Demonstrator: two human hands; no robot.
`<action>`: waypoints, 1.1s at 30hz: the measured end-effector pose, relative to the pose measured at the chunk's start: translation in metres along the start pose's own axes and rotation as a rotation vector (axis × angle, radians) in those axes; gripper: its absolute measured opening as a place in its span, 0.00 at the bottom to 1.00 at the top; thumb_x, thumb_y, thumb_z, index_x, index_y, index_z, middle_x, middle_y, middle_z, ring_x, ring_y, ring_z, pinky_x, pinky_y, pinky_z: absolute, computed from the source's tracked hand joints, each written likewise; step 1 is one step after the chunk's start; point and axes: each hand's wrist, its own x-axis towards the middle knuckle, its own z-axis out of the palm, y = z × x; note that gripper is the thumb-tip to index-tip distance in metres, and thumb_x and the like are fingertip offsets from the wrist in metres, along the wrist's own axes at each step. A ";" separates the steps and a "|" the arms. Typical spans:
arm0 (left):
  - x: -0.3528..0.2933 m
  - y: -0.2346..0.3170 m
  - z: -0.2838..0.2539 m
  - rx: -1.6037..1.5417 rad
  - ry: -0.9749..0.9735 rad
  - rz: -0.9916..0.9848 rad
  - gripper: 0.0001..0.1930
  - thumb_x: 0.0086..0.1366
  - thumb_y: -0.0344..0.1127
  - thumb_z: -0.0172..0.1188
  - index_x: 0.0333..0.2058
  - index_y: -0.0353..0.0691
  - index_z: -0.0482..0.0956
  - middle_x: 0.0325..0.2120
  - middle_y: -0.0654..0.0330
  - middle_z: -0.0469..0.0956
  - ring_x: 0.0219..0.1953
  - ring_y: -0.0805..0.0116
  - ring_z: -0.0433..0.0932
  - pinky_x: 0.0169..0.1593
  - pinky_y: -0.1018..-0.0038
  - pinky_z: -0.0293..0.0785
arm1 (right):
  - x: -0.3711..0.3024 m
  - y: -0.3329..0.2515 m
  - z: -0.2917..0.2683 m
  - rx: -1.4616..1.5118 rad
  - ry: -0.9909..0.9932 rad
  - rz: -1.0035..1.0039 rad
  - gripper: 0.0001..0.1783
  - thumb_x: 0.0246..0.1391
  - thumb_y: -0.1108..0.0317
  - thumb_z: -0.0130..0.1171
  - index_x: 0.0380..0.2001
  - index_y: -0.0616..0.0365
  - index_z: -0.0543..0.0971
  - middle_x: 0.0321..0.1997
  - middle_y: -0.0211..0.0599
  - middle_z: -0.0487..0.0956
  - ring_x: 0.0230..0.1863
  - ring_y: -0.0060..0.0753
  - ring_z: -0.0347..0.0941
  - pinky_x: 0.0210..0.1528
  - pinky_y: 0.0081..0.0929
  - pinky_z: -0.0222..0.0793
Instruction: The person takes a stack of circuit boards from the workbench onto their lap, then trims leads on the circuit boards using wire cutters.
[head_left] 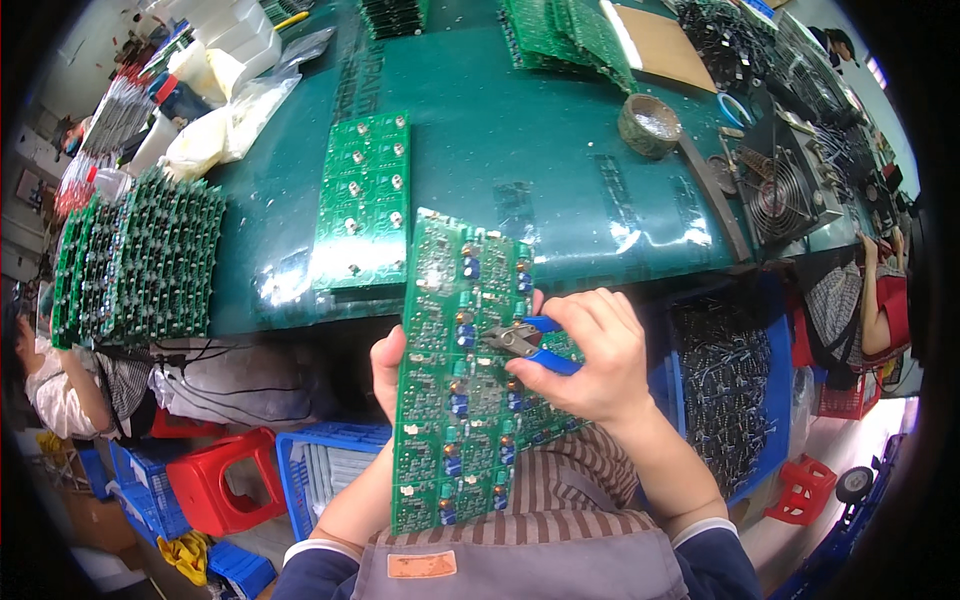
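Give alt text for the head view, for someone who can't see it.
The right hand holds blue-handled metal cutters over a green rectangular circuit board held by the left hand. Beyond, on a glossy green table, lie another green rectangular board and, farther left, stacked green boards.

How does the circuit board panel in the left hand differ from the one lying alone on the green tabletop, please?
The held panel is up in the left hand; the lying panel rests flat on the tabletop. The held panel is crowded with small parts, including blue ones; the lying panel shows two columns of pale parts on plainer green. Both are green and longer than wide.
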 end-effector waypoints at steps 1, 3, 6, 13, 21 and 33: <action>-0.002 0.002 0.000 0.019 0.060 -0.002 0.38 0.66 0.60 0.45 0.62 0.32 0.67 0.58 0.42 0.72 0.54 0.48 0.76 0.55 0.54 0.78 | 0.000 0.000 -0.002 -0.018 0.004 0.000 0.30 0.39 0.45 0.75 0.37 0.59 0.82 0.29 0.32 0.77 0.30 0.36 0.72 0.35 0.33 0.65; -0.005 0.004 -0.006 0.039 0.056 0.058 0.38 0.66 0.60 0.43 0.61 0.32 0.69 0.56 0.43 0.74 0.53 0.48 0.77 0.54 0.51 0.78 | 0.000 -0.001 -0.002 -0.007 0.021 -0.015 0.31 0.42 0.43 0.74 0.37 0.60 0.82 0.29 0.32 0.77 0.30 0.35 0.73 0.35 0.32 0.67; -0.003 0.004 -0.005 0.015 -0.037 0.135 0.41 0.66 0.63 0.43 0.67 0.35 0.61 0.62 0.41 0.67 0.60 0.42 0.70 0.62 0.48 0.69 | -0.001 -0.005 0.007 0.027 0.017 0.009 0.28 0.38 0.48 0.77 0.37 0.58 0.83 0.29 0.32 0.80 0.29 0.35 0.76 0.33 0.31 0.70; 0.006 -0.003 0.012 0.225 0.082 0.124 0.43 0.66 0.64 0.44 0.71 0.39 0.55 0.67 0.41 0.59 0.66 0.33 0.61 0.66 0.43 0.62 | -0.009 -0.007 0.009 0.031 0.038 0.027 0.29 0.38 0.43 0.76 0.33 0.57 0.83 0.26 0.31 0.79 0.26 0.33 0.76 0.31 0.29 0.72; 0.015 0.000 0.028 0.263 0.108 0.052 0.46 0.64 0.64 0.45 0.70 0.33 0.53 0.65 0.34 0.60 0.61 0.40 0.69 0.64 0.51 0.68 | -0.007 -0.008 -0.001 0.029 -0.024 -0.017 0.29 0.33 0.49 0.79 0.34 0.57 0.80 0.32 0.36 0.79 0.32 0.42 0.73 0.37 0.36 0.66; 0.014 0.004 0.029 0.189 0.149 0.026 0.40 0.66 0.61 0.46 0.64 0.33 0.64 0.59 0.41 0.70 0.55 0.52 0.75 0.60 0.57 0.73 | -0.005 -0.013 0.002 0.025 -0.063 -0.049 0.31 0.38 0.43 0.75 0.34 0.58 0.80 0.31 0.35 0.77 0.32 0.41 0.73 0.37 0.35 0.66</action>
